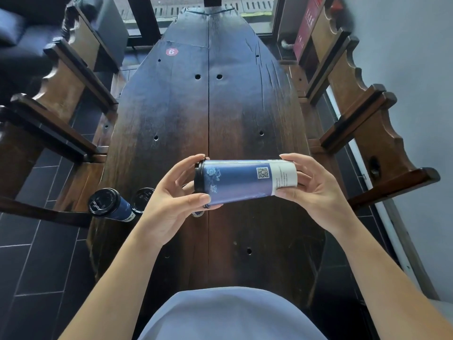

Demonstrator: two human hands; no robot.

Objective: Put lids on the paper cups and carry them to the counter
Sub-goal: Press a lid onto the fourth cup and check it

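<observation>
A blue paper cup (241, 181) is held horizontally above the near half of a long dark wooden table (208, 106), clear of the surface. Its black lid (199, 177) is fitted on the left end; the white-banded base points right. A QR code is printed on the side facing up.

The left hand (171, 192) grips the lidded end: the thumb lies along the near side of the cup wall, and the fingers curl over the far side at the lid rim. The fingers are clamped on the cup. The right hand (316, 185) holds the base end: fingertips rest on the far top edge, the thumb presses the near underside of the white band. Its fingers are likewise closed on the cup.

Two further lidded cups stand upright at the left edge of the table, near the left forearm. The left standing cup (107, 203) shows a black lid and a blue wall with a white base. The second standing cup (142, 200) is just right of it and is partly hidden behind the left wrist; whether the two touch cannot be determined. A small part of another blue item shows beneath the left hand; it is too obscured to identify.

A red round sticker (171, 52) marked 6 sits on the far left part of the table. Wooden chairs (68, 94) line both sides. Dark floor tiles (36, 253) lie to the left.
</observation>
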